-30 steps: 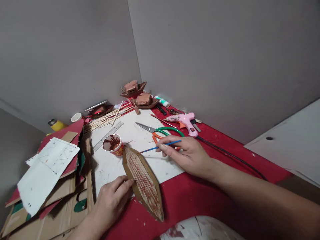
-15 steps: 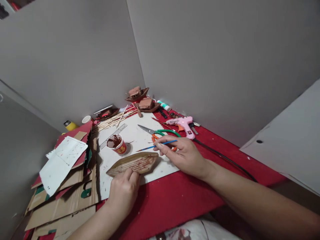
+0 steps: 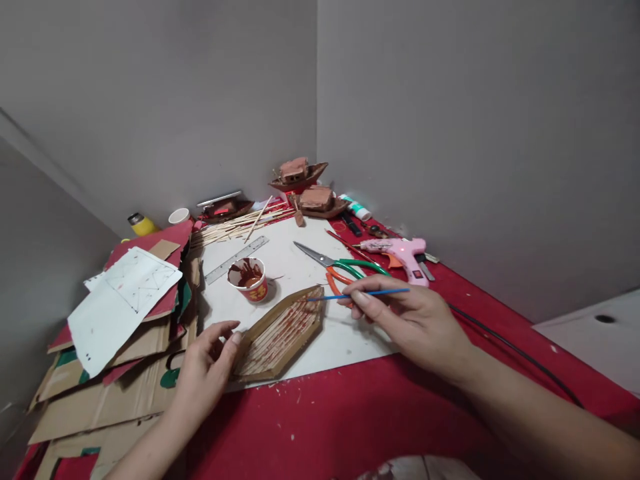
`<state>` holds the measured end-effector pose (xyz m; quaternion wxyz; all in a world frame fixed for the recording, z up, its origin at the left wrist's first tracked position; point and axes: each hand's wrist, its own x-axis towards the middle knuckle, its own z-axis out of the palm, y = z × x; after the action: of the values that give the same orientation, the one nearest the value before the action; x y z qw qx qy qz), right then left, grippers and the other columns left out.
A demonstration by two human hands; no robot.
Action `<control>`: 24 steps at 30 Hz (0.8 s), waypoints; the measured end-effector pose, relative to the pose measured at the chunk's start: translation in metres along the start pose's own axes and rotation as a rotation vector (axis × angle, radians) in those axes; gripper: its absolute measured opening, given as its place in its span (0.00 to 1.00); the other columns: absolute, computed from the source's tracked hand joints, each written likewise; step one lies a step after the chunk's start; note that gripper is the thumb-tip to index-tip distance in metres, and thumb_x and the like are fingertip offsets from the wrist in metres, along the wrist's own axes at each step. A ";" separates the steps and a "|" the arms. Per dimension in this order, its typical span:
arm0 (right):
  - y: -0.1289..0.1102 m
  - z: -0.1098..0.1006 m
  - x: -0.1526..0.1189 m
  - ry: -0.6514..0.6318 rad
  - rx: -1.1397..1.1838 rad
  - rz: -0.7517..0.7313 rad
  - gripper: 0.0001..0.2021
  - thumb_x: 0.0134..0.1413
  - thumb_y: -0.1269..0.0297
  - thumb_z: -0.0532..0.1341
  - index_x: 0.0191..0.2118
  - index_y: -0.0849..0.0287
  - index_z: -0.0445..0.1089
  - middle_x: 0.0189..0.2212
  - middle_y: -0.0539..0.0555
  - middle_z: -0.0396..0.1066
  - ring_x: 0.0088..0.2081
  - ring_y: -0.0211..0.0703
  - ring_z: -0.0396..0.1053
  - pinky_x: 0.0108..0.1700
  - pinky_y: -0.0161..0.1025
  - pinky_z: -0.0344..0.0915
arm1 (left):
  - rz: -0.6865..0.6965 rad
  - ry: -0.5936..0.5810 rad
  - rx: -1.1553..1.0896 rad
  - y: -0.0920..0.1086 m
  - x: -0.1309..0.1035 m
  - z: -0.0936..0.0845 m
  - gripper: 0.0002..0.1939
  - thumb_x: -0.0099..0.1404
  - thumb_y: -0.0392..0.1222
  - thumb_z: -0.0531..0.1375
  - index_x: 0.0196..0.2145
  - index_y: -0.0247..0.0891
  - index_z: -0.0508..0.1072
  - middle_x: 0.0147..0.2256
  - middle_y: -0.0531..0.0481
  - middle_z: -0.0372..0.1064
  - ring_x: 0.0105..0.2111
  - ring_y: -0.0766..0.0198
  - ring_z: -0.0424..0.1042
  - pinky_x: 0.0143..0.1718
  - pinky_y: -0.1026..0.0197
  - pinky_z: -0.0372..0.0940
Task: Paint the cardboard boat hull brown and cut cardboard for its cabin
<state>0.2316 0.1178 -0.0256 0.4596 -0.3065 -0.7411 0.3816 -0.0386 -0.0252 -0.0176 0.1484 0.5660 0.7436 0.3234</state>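
My right hand (image 3: 400, 317) pinches a thin blue paintbrush (image 3: 380, 292), its tip at the right end of a small boat hull (image 3: 285, 333). The hull has olive-brown sides and a floor of pale strips with reddish-brown streaks. At the hull's left end is my left hand (image 3: 213, 357), thumb and fingers apart; the thumb is against or very near the rim. Behind the hull stands a red and white paper cup (image 3: 255, 288) with brown paint inside. Scissors (image 3: 323, 259) with green and orange handles lie on the white board (image 3: 345, 347), just beyond my right hand.
A pink glue gun (image 3: 407, 253) with a black cord lies at the right. Finished-looking model boats (image 3: 317, 199) stand near the wall corner, beside thin sticks (image 3: 235, 227) and a ruler (image 3: 240, 259). Stacked cardboard (image 3: 110, 407) and a marked paper sheet (image 3: 125, 300) cover the left side.
The hull has turned, its right end now pointing farther away. My left hand has moved from its near edge to its left end and opened. The brush tip has come onto the hull.
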 end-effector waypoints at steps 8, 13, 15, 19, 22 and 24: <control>-0.028 0.025 -0.005 -0.260 -0.121 -0.108 0.07 0.60 0.71 0.57 0.37 0.56 0.74 0.28 0.51 0.78 0.28 0.38 0.75 0.31 0.30 0.70 | -0.055 -0.253 -0.164 -0.013 0.011 0.012 0.20 0.69 0.50 0.55 0.50 0.35 0.75 0.48 0.40 0.77 0.48 0.51 0.75 0.51 0.50 0.67; -0.030 0.040 0.000 -0.427 -0.151 -0.260 0.08 0.61 0.72 0.57 0.40 0.57 0.73 0.29 0.53 0.78 0.30 0.38 0.75 0.33 0.31 0.69 | 0.002 -0.280 -0.253 -0.017 0.013 0.016 0.18 0.71 0.47 0.53 0.50 0.35 0.75 0.47 0.41 0.76 0.48 0.53 0.74 0.51 0.50 0.67; -0.023 0.042 0.003 -0.431 -0.190 -0.266 0.08 0.61 0.73 0.57 0.41 0.56 0.72 0.30 0.53 0.78 0.30 0.39 0.76 0.33 0.31 0.70 | 0.011 -0.280 -0.278 -0.018 0.012 0.017 0.17 0.71 0.46 0.53 0.50 0.37 0.75 0.46 0.42 0.76 0.47 0.54 0.74 0.50 0.52 0.68; -0.010 0.032 0.010 -0.342 -0.287 -0.255 0.09 0.61 0.73 0.57 0.41 0.54 0.70 0.31 0.52 0.78 0.31 0.40 0.77 0.33 0.32 0.72 | 0.041 -0.278 -0.283 -0.018 0.010 0.016 0.16 0.73 0.44 0.51 0.50 0.39 0.75 0.43 0.45 0.76 0.44 0.57 0.75 0.47 0.57 0.69; -0.009 0.019 0.013 -0.273 -0.361 -0.238 0.10 0.59 0.73 0.59 0.42 0.52 0.71 0.32 0.51 0.79 0.30 0.39 0.77 0.32 0.31 0.72 | 0.060 -0.265 -0.287 -0.018 0.010 0.016 0.17 0.73 0.45 0.50 0.50 0.39 0.75 0.42 0.45 0.76 0.43 0.59 0.75 0.45 0.59 0.70; -0.012 0.010 0.013 -0.226 -0.374 -0.182 0.10 0.58 0.72 0.61 0.43 0.50 0.73 0.33 0.51 0.79 0.30 0.41 0.77 0.34 0.33 0.73 | 0.062 -0.248 -0.282 -0.021 0.009 0.017 0.17 0.73 0.46 0.51 0.51 0.40 0.75 0.43 0.45 0.76 0.44 0.59 0.75 0.45 0.59 0.70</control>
<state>0.2164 0.1191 -0.0128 0.3414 -0.2734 -0.8703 0.2266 -0.0466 -0.0147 -0.0426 0.3066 0.5978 0.6492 0.3567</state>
